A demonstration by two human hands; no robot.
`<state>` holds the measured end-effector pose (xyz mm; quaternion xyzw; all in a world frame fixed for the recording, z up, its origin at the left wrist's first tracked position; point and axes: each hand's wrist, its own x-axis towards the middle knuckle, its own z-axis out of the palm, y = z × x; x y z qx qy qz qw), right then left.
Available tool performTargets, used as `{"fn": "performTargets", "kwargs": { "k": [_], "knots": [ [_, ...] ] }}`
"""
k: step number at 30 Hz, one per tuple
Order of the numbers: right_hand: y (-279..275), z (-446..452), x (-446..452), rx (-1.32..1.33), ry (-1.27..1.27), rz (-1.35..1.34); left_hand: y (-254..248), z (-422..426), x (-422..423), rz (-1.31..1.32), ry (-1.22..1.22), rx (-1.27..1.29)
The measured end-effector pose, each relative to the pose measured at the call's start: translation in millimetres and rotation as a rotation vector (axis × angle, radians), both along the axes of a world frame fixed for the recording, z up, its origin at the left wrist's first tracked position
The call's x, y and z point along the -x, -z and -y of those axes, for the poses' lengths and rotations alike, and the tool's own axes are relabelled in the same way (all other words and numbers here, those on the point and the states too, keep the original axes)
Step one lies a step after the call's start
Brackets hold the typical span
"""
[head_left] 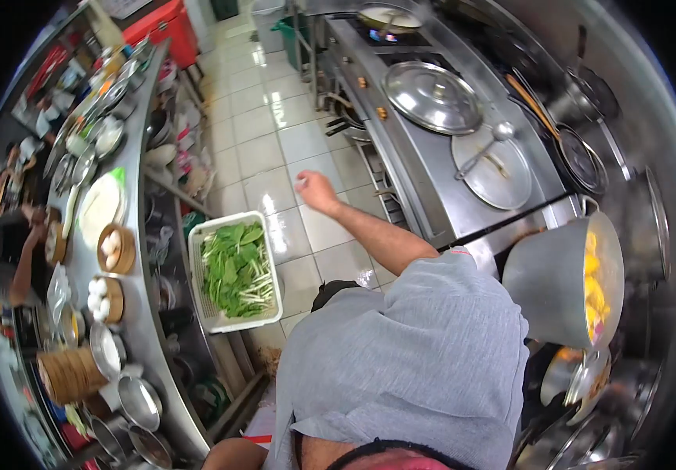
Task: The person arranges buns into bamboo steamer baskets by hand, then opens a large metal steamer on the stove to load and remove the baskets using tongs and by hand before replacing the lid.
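Observation:
My right hand [316, 190] is stretched out over the tiled floor, between the counter and the stove. Its fingers look curled together; what they hold, if anything, is too small to name. My left hand is not in view; only part of the left arm shows at the bottom edge. To the left of my right hand, a white plastic basket [278, 296] holds leafy greens [236, 266] with pale stems. My right hand does not touch the basket.
At left, a steel counter [146, 313] bears bowls, steamer baskets [71, 374] and round white items. A co-worker [20, 258] is beyond it. At right are a stove top [432, 168], a domed lid [433, 95], a ladle [483, 149] and a large pot [543, 274] with yellow contents.

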<state>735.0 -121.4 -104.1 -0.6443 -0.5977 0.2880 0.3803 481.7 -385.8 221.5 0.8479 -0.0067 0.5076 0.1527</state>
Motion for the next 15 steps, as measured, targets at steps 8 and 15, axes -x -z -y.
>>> {"fn": "performTargets", "kwargs": {
  "k": [8,15],
  "knots": [
    [4.0,16.5,-111.2,-0.031,0.436,0.116,-10.3,-48.0,-11.3,0.058,0.31,-0.006],
    [11.5,17.2,-122.6,0.068,0.413,-0.073,-29.2,-9.2,10.5,0.051,0.145,-0.036]
  ]
}}
